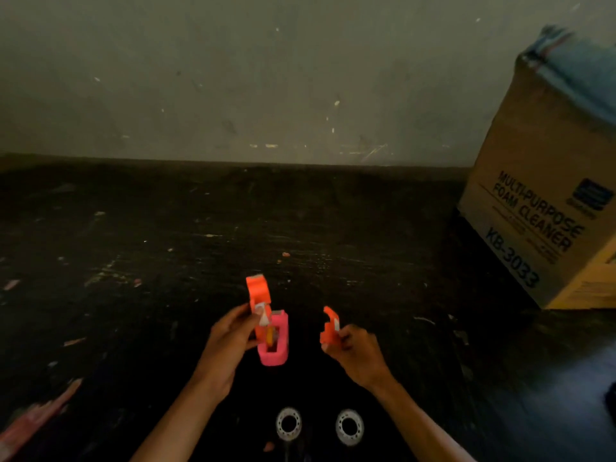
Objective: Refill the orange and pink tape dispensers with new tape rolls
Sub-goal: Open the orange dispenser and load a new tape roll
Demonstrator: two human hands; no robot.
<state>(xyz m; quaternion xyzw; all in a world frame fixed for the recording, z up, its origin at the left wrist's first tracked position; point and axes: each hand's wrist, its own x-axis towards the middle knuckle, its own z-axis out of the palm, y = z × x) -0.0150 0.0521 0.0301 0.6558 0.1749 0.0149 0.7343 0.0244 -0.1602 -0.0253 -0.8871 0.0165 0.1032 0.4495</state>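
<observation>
Two hands over a dark, scratched table [166,261]
Left hand [230,338] grips an orange dispenser [258,291]; right hand [353,348] pinches an orange piece [330,328], near the box [546,201].

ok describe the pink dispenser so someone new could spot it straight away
Start at the big cardboard box on the right and move left across the dark floor to the two hands. The pink dispenser sits just beside the left hand. It is the only pink piece; the held parts are orange.
</observation>
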